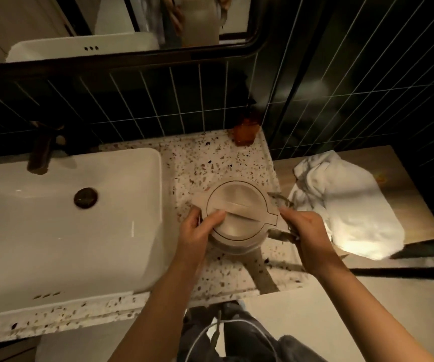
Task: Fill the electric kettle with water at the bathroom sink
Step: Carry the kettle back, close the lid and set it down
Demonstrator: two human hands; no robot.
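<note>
A beige electric kettle [239,205] stands on the speckled countertop [205,163], just right of the white sink [54,231]. Its round lid is closed and has a raised bar across the middle. My left hand [197,231] wraps the kettle's left side, thumb resting on the lid near the bar. On the kettle's right side my right hand [304,231] grips the handle. A dark faucet [41,150] rises behind the basin, and a dark drain plug [85,197] sits in the bowl. No water is running.
A crumpled white towel [346,205] lies on a wooden shelf to the right. An amber bottle [244,131] stands in the back corner against dark tiles. A black-framed mirror [122,30] hangs above the sink. Dark bars [419,259] cross at the right.
</note>
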